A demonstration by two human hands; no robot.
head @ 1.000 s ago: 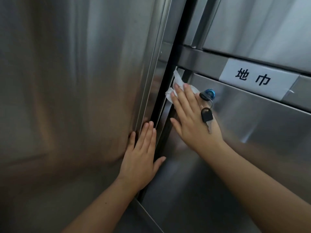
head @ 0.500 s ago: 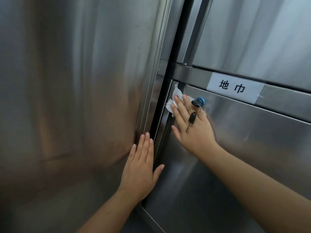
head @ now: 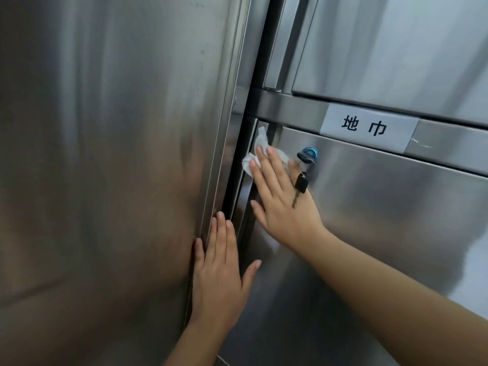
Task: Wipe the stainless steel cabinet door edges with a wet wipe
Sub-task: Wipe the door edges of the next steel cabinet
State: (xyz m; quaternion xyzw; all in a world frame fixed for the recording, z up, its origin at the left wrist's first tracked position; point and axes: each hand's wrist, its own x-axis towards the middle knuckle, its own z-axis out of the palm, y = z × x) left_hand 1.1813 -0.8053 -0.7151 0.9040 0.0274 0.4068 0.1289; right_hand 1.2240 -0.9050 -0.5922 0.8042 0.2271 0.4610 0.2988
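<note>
A stainless steel cabinet door (head: 383,233) fills the right half of the view. My right hand (head: 282,204) lies flat on its upper left corner, straight fingers pressing a white wet wipe (head: 257,151) against the door's left edge. My left hand (head: 220,273) rests flat, fingers straight, on the edge of the large steel panel (head: 105,180) to the left, its thumb reaching across the dark gap onto the door.
A blue lock (head: 309,153) with a black key (head: 301,183) hanging from it sits just right of my right hand's fingers. A white label (head: 367,126) with two characters is taped on the rail above the door. Another steel door (head: 396,48) stands above.
My right hand and the wipe sit slightly higher against the door's top left corner than before. The hanging key has swung. My left hand stays in place.
</note>
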